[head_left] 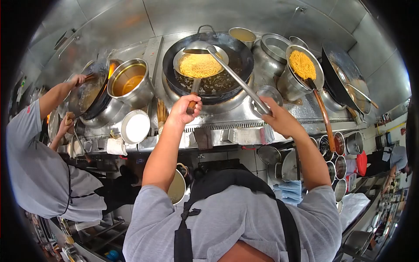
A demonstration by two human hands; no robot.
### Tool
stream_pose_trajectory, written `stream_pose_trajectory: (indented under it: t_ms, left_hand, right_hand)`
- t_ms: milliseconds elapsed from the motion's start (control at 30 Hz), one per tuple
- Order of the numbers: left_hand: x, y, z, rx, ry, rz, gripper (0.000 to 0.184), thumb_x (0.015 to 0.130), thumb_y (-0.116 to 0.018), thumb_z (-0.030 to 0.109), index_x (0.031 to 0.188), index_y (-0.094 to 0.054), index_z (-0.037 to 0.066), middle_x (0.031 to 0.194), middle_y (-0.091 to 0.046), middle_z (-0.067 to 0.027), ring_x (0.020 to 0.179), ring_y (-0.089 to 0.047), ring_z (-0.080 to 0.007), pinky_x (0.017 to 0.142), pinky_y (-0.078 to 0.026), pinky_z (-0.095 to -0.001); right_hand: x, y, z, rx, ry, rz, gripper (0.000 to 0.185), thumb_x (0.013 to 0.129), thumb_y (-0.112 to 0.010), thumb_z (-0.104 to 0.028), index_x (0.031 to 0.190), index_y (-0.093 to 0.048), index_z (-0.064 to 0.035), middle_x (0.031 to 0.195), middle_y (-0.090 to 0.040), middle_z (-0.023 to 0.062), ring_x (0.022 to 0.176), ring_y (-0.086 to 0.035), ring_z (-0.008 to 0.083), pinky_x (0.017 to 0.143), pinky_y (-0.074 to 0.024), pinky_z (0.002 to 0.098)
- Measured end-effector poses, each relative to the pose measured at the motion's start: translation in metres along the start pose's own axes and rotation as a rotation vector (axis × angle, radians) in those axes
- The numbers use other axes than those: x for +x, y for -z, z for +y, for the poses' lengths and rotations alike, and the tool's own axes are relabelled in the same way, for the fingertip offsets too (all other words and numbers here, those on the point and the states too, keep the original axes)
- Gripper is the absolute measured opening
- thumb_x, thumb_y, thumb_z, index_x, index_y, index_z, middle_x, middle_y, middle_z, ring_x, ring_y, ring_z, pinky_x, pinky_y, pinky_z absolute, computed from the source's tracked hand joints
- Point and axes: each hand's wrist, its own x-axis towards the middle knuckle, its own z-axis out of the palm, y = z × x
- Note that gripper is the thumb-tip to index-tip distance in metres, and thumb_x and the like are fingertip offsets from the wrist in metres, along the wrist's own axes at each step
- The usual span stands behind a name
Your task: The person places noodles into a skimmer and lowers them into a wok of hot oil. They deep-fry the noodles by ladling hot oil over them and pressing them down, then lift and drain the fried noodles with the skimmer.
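Observation:
My left hand (185, 110) is wrapped round the wooden handle of a round strainer (222, 53). A bed of yellow noodles (200, 66) lies in the strainer, which is over a large black wok (243, 52) with dark, bubbling liquid. The long metal shaft of a ladle (240, 81) is in the closed fingers of my right hand (279, 118). Its bowl rests on or hovers just above the far edge of the noodles; I cannot tell which. The contents of the ladle bowl are hidden.
Right of the wok, a second strainer of noodles (302, 65) sits on a metal pot (290, 89). Another wok (345, 78) leans beyond it. At left stands a pot of amber liquid (131, 83); a co-worker (48, 153) handles a flaming wok (89, 98). A white bowl (135, 126) is near the counter edge.

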Motion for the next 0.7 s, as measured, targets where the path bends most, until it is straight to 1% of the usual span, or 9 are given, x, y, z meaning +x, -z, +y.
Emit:
stream_pose_trajectory:
  t_ms: [100, 200, 300, 333, 400, 500, 567, 600, 700]
  left_hand:
    - [-0.001, -0.002, -0.001, 0.006, -0.015, 0.03, 0.012, 0.08, -0.059, 0.003, 0.085, -0.049, 0.005, 0.069, -0.054, -0.0048, 0.054, -0.053, -0.0122, 0.042, -0.044, -0.0213]
    - [0.0, -0.003, -0.002, 0.009, -0.014, 0.044, 0.012, 0.08, -0.061, 0.004, 0.082, -0.049, 0.006, 0.068, -0.053, -0.0037, 0.052, -0.052, -0.0116, 0.042, -0.043, -0.0212]
    - [0.004, 0.004, -0.001, 0.057, -0.006, -0.02, 0.013, 0.081, -0.062, 0.006, 0.078, -0.05, 0.008, 0.065, -0.052, -0.002, 0.049, -0.049, -0.0107, 0.041, -0.042, -0.0209]
    - [0.003, 0.006, -0.003, 0.061, -0.051, -0.074, 0.016, 0.082, -0.063, 0.007, 0.075, -0.049, 0.009, 0.063, -0.05, 0.0001, 0.046, -0.046, -0.0094, 0.04, -0.037, -0.0203]
    - [0.003, 0.005, -0.004, 0.039, -0.073, -0.152, 0.019, 0.086, -0.061, 0.005, 0.074, -0.048, 0.011, 0.062, -0.046, 0.0013, 0.045, -0.039, -0.0072, 0.038, -0.031, -0.0208]
    - [0.012, 0.013, -0.002, 0.056, -0.065, -0.133, 0.02, 0.087, -0.058, 0.001, 0.077, -0.045, 0.012, 0.066, -0.044, 0.0013, 0.046, -0.034, -0.0048, 0.038, -0.027, -0.0194]
    - [0.016, 0.016, 0.005, 0.054, -0.021, -0.064, 0.02, 0.09, -0.055, 0.004, 0.077, -0.043, 0.012, 0.065, -0.04, 0.0025, 0.046, -0.031, -0.0041, 0.037, -0.026, -0.0191]
    - [0.015, 0.017, 0.005, 0.063, -0.039, -0.098, 0.019, 0.093, -0.052, 0.008, 0.077, -0.042, 0.012, 0.065, -0.04, 0.003, 0.046, -0.03, -0.0041, 0.037, -0.025, -0.0188]
    - [0.006, -0.003, 0.003, 0.119, -0.056, 0.182, 0.02, 0.091, -0.058, 0.011, 0.076, -0.045, 0.008, 0.063, -0.04, 0.0023, 0.049, -0.032, -0.0059, 0.041, -0.03, -0.0198]
  right_hand:
    - [-0.03, 0.024, -0.01, 0.241, -0.244, -0.224, 0.058, 0.088, -0.06, -0.015, 0.141, -0.037, -0.0108, 0.08, -0.064, 0.0142, 0.065, -0.061, 0.0245, 0.061, -0.0469, 0.0372]
    - [-0.039, 0.028, -0.004, 0.273, -0.273, -0.287, 0.06, 0.087, -0.06, -0.014, 0.142, -0.037, -0.0091, 0.077, -0.064, 0.0118, 0.06, -0.058, 0.0196, 0.053, -0.045, 0.0342]
    - [-0.029, 0.004, 0.021, 0.011, 0.008, -0.173, 0.059, 0.087, -0.06, -0.014, 0.142, -0.037, -0.0097, 0.074, -0.064, 0.0098, 0.058, -0.058, 0.0202, 0.053, -0.046, 0.0343]
    - [-0.026, -0.006, 0.015, 0.026, -0.152, -0.206, 0.059, 0.088, -0.06, -0.014, 0.142, -0.037, -0.0089, 0.088, -0.067, 0.0145, 0.072, -0.065, 0.0264, 0.067, -0.0513, 0.0383]
    - [-0.029, -0.028, 0.024, 0.066, 0.034, -0.066, 0.058, 0.089, -0.057, -0.016, 0.142, -0.036, -0.0077, 0.119, -0.061, 0.0227, 0.109, -0.06, 0.0384, 0.095, -0.045, 0.0464]
    - [-0.041, -0.044, 0.017, 0.229, -0.067, -0.017, 0.059, 0.085, -0.059, -0.021, 0.14, -0.039, -0.0139, 0.103, -0.064, 0.0249, 0.096, -0.063, 0.0398, 0.083, -0.0482, 0.048]
    - [-0.043, -0.058, 0.017, 0.269, 0.016, 0.109, 0.054, 0.084, -0.059, -0.019, 0.135, -0.042, -0.0152, 0.098, -0.065, 0.0213, 0.09, -0.064, 0.0358, 0.078, -0.0491, 0.0466]
    - [-0.046, -0.059, 0.011, 0.309, 0.024, 0.063, 0.054, 0.085, -0.056, -0.015, 0.136, -0.04, -0.0125, 0.11, -0.062, 0.0211, 0.104, -0.06, 0.0384, 0.088, -0.0461, 0.0469]
    - [-0.076, -0.046, -0.027, 0.392, -0.115, 0.042, 0.044, 0.085, -0.054, -0.013, 0.128, -0.042, -0.0134, 0.083, -0.065, 0.0189, 0.082, -0.065, 0.0375, 0.075, -0.0495, 0.049]
